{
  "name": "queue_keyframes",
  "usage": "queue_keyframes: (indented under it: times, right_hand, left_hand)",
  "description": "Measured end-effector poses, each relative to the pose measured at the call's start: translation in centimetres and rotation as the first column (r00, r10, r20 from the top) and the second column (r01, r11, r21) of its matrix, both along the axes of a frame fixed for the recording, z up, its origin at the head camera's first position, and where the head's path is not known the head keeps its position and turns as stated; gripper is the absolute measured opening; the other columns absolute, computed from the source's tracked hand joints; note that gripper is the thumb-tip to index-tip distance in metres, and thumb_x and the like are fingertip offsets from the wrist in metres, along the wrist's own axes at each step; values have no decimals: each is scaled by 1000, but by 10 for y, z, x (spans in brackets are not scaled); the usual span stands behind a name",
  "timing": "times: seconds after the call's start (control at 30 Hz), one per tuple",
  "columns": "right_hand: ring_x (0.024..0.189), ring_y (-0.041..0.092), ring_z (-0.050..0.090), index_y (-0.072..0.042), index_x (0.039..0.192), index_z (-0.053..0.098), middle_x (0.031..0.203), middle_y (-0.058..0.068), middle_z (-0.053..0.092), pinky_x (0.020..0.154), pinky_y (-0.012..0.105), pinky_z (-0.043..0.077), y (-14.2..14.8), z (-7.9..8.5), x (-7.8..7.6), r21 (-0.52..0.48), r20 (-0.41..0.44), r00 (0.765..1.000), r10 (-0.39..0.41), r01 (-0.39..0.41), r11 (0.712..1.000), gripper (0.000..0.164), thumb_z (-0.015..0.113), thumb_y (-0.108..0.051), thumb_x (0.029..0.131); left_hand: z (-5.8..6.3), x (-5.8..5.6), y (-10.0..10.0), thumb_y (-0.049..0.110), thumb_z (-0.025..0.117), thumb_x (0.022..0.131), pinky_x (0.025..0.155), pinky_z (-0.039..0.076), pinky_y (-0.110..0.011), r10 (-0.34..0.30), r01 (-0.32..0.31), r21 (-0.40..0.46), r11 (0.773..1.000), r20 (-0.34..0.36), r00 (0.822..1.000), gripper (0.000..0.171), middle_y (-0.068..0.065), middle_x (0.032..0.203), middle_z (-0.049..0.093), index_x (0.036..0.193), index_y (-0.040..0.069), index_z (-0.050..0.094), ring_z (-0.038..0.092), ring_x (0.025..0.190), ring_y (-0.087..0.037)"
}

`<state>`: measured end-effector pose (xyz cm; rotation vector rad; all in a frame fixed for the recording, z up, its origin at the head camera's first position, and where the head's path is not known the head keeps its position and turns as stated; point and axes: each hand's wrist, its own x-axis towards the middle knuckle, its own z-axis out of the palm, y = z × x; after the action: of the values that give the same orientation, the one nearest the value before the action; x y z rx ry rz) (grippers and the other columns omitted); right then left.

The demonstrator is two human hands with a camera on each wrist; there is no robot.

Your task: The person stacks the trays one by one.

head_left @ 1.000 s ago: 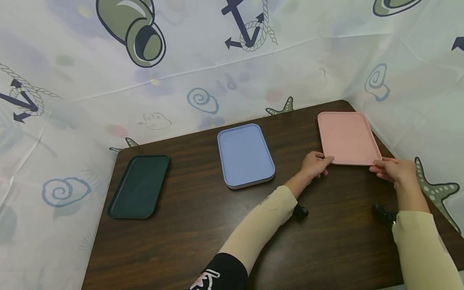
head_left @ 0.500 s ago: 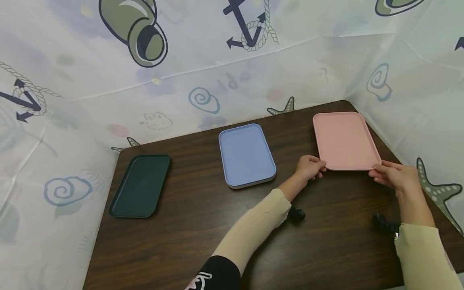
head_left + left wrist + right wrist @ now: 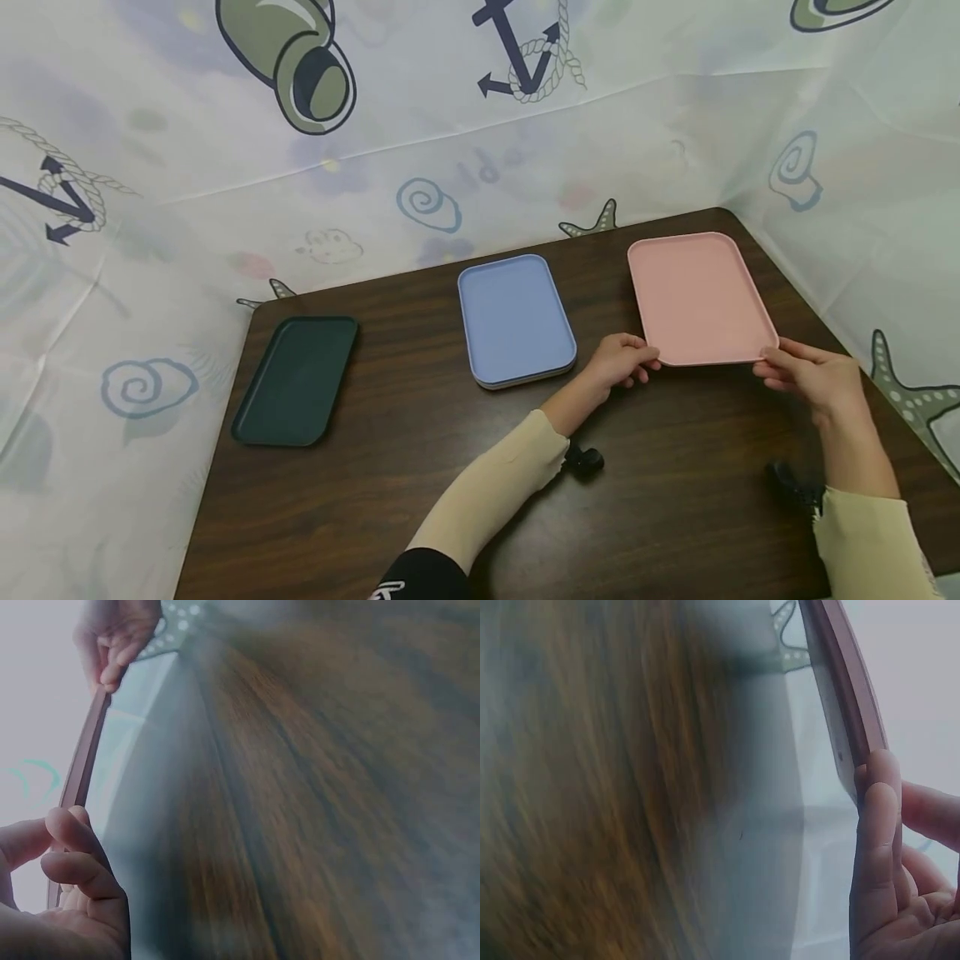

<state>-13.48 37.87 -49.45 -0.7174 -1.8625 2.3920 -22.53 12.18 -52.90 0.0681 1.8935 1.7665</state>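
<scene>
A pink rectangular tray (image 3: pixel 701 298) with rounded corners is at the table's right side in the head view. My left hand (image 3: pixel 619 362) pinches its near left corner between thumb and fingers. At the near right corner, my right hand (image 3: pixel 813 379) pinches the rim the same way. In the left wrist view the tray shows edge-on as a thin band (image 3: pixel 84 761) running between both hands. The right wrist view has the tray's edge (image 3: pixel 855 690) apart from the wooden surface, so it is raised, with the right-hand fingers (image 3: pixel 876 847) curled at its rim.
Left of the pink tray, a blue tray (image 3: pixel 517 317) lies on top of a short stack. A dark green tray (image 3: pixel 297 382) lies at the table's left. Patterned cloth (image 3: pixel 420 125) rises behind the brown wooden table (image 3: pixel 360 500) and along its sides.
Both hands have drawn the pink tray left and toward the person, away from the table's right edge. The blue stack and the green tray stay in place; the head view shifts slightly.
</scene>
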Motion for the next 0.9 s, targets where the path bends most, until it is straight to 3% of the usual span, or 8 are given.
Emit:
queue_keyframes:
  times: [0.2, 0.53, 0.9]
  right_hand:
    - [60, 18, 71, -24, 84, 75, 69, 8, 72, 53, 29, 55, -13, 6, 5, -14, -69, 997, 26, -27, 1000, 19, 74, -5, 86]
    - [61, 18, 71, -23, 85, 77, 71, 6, 72, 54, 29, 55, -36, 10, 8, 4, -111, 992, 54, -54, 999, 21, 75, -3, 85]
    - [64, 19, 72, -24, 92, 77, 75, 8, 73, 56, 29, 55, -71, 14, 3, 82, -176, 971, 165, -152, 985, 24, 75, -1, 84]
  left_hand:
    - [6, 9, -17, 15, 70, 90, 44, 36, -22, 1, 1, 37, 999, -34, 999, 12, 0, 72, 69, 91, 12, 58, 56, 50, -9]
    - [25, 27, -53, 13, 68, 92, 43, 33, -25, -10, 16, 82, 997, -79, 997, 15, 0, 73, 68, 93, 13, 53, 55, 50, -12]
    - [23, 48, -101, 13, 66, 93, 43, 33, -26, 10, 6, 158, 987, -101, 995, 15, 1, 76, 69, 93, 12, 52, 54, 50, -10]
